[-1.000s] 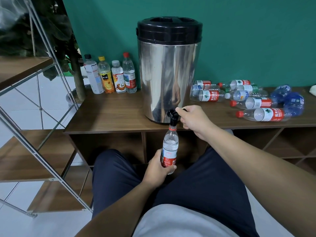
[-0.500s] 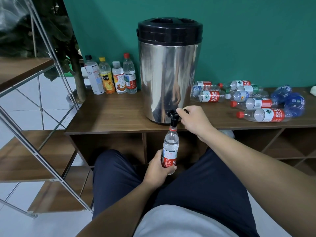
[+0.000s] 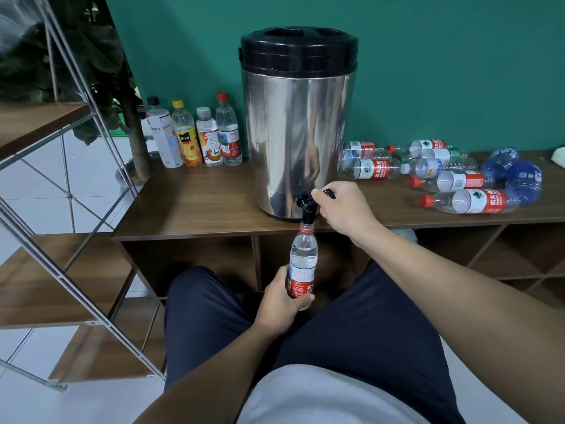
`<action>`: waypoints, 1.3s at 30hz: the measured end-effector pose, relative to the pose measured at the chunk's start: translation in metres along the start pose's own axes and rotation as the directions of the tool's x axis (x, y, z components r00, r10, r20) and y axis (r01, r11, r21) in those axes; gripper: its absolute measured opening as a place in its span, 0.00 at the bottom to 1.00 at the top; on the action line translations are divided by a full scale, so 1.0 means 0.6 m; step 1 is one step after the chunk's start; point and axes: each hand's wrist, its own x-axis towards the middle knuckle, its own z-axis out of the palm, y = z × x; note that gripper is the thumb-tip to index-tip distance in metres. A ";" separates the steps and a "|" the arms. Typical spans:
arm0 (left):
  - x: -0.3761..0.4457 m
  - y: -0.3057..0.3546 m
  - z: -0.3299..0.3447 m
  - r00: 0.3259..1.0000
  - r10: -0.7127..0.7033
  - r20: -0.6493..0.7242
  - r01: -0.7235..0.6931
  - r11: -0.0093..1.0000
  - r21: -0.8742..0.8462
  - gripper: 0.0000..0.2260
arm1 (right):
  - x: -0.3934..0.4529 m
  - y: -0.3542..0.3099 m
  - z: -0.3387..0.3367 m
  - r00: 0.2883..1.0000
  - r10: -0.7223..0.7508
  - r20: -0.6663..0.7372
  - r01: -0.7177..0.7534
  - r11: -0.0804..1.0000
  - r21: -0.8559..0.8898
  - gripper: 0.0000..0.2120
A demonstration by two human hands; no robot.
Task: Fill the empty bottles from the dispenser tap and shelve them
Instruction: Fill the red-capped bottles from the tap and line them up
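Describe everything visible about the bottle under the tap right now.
The bottle is clear plastic with a red-and-white label and a red neck ring, uncapped. It stands upright, its mouth right under the black tap of the steel dispenser, below the counter edge. The left hand grips its lower half. The water level cannot be told.

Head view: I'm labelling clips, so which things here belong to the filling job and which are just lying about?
Job:
- dispenser
- tap, gripped by right hand
- bottle, held by left hand
- lying bottles
- four upright bottles
- shelf rack

Lying about:
- plant
- white object
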 end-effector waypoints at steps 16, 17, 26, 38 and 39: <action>0.004 0.001 -0.001 1.000 -0.003 -0.010 0.003 1.000 0.015 0.33 | -0.034 -0.031 -0.019 0.970 -0.241 0.023 0.241 0.971 -0.004 0.24; 0.005 0.000 -0.001 1.000 -0.003 -0.012 0.004 1.000 0.013 0.33 | -0.036 -0.027 -0.025 0.977 -0.213 0.013 0.212 0.976 0.053 0.25; 0.010 -0.010 0.000 0.999 -0.029 -0.016 0.029 1.000 0.008 0.30 | 0.024 0.116 -0.076 0.999 -0.030 0.028 0.041 0.814 -0.580 0.25; 0.009 -0.012 0.001 0.999 -0.024 0.038 0.023 0.999 0.028 0.30 | 0.044 0.150 -0.076 0.999 0.018 0.046 0.013 0.801 -0.599 0.13; 0.008 -0.011 0.001 0.999 -0.021 0.040 0.020 0.999 0.028 0.30 | 0.040 0.146 -0.076 0.999 -0.005 0.054 0.034 0.827 -0.561 0.12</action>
